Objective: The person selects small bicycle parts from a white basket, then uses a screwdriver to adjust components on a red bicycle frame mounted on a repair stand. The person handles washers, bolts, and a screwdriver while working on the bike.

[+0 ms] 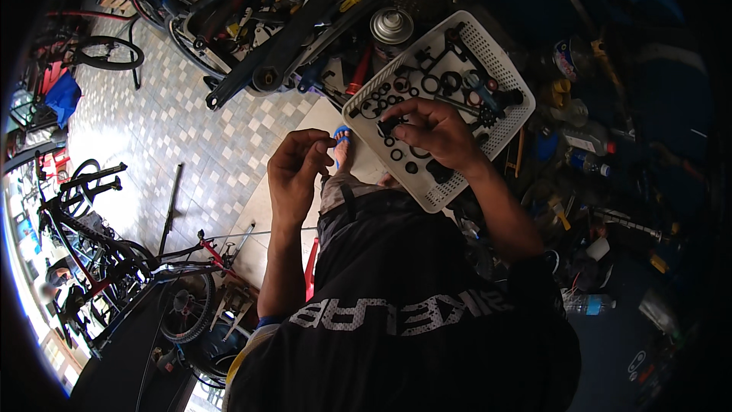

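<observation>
A white perforated plastic basket (515, 126) holds black rings, small round parts and several rod-like metal pieces. Over its near left part, my right hand (442, 136) is closed with thumb and forefinger round a small black part (391, 123), whose exact kind I cannot make out. To the left of the basket, my left hand (293, 174) is raised over the floor, thumb and fingers bent together in a pinch. Something tiny and dark seems to sit at those fingertips, too small to name. The two hands are apart.
A spray can (391, 26) stands beyond the basket, next to a heap of tools and bike parts (267, 76). Plastic bottles (587, 139) and loose tools crowd the right. Bicycles (91, 244) stand at the left on a tiled floor (183, 118); a long rod (172, 202) lies there.
</observation>
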A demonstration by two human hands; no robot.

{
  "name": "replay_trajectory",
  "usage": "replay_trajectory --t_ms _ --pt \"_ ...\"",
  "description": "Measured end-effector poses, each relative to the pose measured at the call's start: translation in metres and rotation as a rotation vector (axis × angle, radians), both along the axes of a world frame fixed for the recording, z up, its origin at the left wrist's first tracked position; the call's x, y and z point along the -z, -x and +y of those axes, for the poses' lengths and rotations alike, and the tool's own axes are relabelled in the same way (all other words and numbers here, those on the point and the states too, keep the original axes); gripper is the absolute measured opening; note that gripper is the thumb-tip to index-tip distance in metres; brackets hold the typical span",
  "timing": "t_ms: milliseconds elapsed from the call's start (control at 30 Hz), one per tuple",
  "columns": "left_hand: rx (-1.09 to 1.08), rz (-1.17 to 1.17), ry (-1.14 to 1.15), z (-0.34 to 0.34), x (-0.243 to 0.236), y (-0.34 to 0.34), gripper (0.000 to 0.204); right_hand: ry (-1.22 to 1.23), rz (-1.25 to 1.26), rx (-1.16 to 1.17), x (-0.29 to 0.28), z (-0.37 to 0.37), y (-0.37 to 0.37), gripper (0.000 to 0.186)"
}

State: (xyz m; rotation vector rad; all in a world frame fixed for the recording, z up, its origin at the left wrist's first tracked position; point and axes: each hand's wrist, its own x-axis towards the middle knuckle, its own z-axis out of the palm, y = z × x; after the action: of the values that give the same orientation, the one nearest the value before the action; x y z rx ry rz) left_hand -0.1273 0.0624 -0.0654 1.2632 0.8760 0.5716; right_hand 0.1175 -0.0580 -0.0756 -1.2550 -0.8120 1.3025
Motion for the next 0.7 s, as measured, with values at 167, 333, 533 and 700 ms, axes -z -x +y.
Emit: replay_trajectory --t_ms 167,333,533,700 --pt "0.004 -0.005 0.003 0.0 0.0 0.001 0.02 -0.003 0.01 -0.005 -0.001 0.0 0.0 0.029" --pt "0.011 -0.007 0.003 -0.001 -0.002 -0.002 0.019 0.0 -0.026 -0.012 -0.004 -0.001 0.0 0.029" --pt "0.01 0.007 0.001 0.0 0.0 -0.003 0.019 0.184 -0.55 -0.119 -0.019 -0.001 0.005 0.028" --pt "0.02 0.018 -0.002 -0.001 -0.002 -0.006 0.019 0.187 -1.078 -0.211 0.016 0.004 0.025 0.028"
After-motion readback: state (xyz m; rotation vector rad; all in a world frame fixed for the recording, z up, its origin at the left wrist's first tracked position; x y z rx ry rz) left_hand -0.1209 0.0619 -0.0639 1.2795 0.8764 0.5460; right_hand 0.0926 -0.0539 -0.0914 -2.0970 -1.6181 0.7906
